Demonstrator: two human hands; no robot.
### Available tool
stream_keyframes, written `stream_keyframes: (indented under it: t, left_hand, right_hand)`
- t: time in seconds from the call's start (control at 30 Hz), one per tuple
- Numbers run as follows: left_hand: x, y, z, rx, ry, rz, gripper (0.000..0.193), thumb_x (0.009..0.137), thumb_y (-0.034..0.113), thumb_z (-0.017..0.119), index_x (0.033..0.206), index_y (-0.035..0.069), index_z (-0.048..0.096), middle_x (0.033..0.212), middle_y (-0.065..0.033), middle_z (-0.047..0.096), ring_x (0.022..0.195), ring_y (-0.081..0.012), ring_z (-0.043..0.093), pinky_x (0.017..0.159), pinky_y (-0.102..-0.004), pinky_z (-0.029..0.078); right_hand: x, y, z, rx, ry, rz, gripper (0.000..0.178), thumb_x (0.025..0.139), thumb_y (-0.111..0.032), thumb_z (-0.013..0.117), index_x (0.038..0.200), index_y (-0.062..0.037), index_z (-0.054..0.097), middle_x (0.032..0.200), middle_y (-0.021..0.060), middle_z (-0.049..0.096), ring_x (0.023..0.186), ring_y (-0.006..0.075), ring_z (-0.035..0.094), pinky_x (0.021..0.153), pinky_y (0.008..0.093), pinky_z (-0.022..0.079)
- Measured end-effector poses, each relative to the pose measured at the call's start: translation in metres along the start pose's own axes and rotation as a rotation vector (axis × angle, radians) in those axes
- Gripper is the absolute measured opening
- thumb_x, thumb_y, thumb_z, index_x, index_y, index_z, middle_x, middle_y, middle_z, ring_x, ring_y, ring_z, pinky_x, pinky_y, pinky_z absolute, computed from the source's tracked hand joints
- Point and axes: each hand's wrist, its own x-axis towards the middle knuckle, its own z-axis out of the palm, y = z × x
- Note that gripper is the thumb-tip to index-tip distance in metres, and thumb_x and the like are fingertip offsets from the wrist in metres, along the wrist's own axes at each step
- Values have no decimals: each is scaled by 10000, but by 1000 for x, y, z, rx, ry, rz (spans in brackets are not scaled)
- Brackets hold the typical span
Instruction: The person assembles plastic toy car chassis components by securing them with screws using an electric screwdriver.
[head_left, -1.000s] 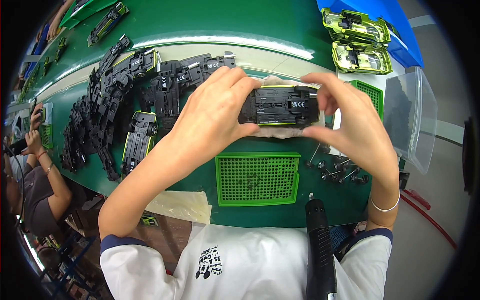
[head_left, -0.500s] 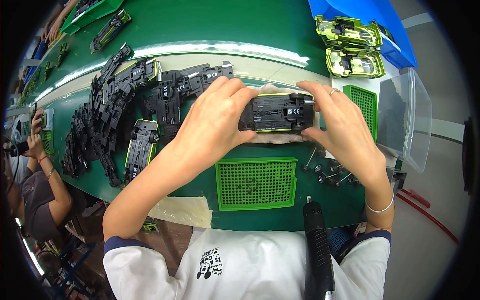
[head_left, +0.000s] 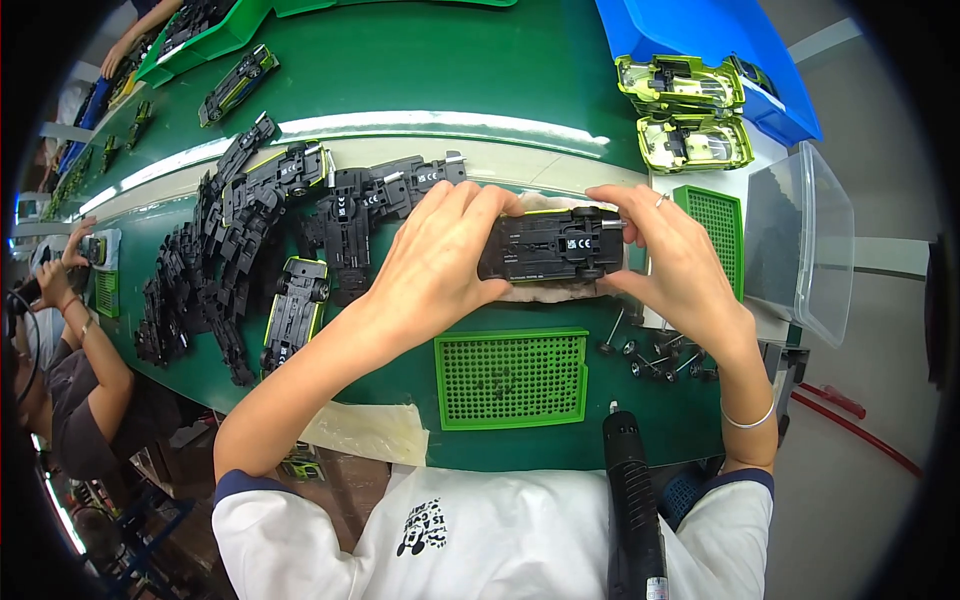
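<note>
A toy car (head_left: 548,244) lies upside down, its black chassis facing up and a thin lime-green body edge showing around it. My left hand (head_left: 440,250) is closed on its left end, thumb at the near edge and fingers at the far edge. At the opposite end, my right hand (head_left: 685,260) grips the car between thumb and fingers, near the wheels. Beneath the car is a pale cloth pad (head_left: 555,292), mostly covered. Nearer to me sits a green perforated tray (head_left: 511,422) holding small dark pieces, probably screws.
Black chassis (head_left: 245,225) are heaped on the left, beside another upturned car (head_left: 295,312). Wheel axles (head_left: 668,355) lie right of the tray. A black electric screwdriver (head_left: 628,470) points up near my body. Lime-green car shells (head_left: 693,143) stand by a blue bin (head_left: 770,105). Someone works at far left.
The whole view has shifted slightly, so most things appear a little lower. Both hands keep their hold on the upturned car, which looks nearly unmoved on the pad.
</note>
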Motion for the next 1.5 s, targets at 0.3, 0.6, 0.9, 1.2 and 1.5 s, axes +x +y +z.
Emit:
stream_keyframes:
  t: [0.3,0.6,0.9,1.2,1.5]
  left_hand:
    - [8,-13,3,-164,-74,61,578,548,-10,773,1023,42,447,1039,-121,571,1022,-323,527,904,-375,423]
    - [13,-6,0,-334,-123,-71,558,605,76,781,1048,21,447,985,-153,552,951,-311,556,836,-396,440]
    - [-10,68,11,-1080,372,-423,574,745,44,737,1163,-1,345,1094,-103,456,1044,-156,481,902,-287,414]
    - [-29,45,-44,-64,367,228,650,694,139,731,1285,67,469,1418,-154,340,1356,-329,267,1106,-465,186]
    - [16,19,-35,-33,-141,267,642,582,131,812,1165,44,557,1083,-126,619,979,-319,595,863,-395,471]
  right_hand:
    - [-11,3,16,65,95,6,646,617,33,753,1204,-69,505,1004,106,555,870,265,587,783,375,493]
    - [-62,-19,-8,775,-315,-487,636,632,-278,843,1161,-56,567,1238,165,503,1112,336,525,924,434,425]
    - [-30,-45,50,1450,182,209,835,829,-142,696,1441,-41,137,1369,210,371,1184,286,502,978,391,434]
    - [-14,-10,19,1316,-277,249,621,808,-104,699,1327,9,377,1067,104,583,836,160,643,689,275,566]
    - [-22,13,-18,787,-183,120,749,706,-222,804,1322,-5,438,1159,176,567,992,231,614,802,328,524]
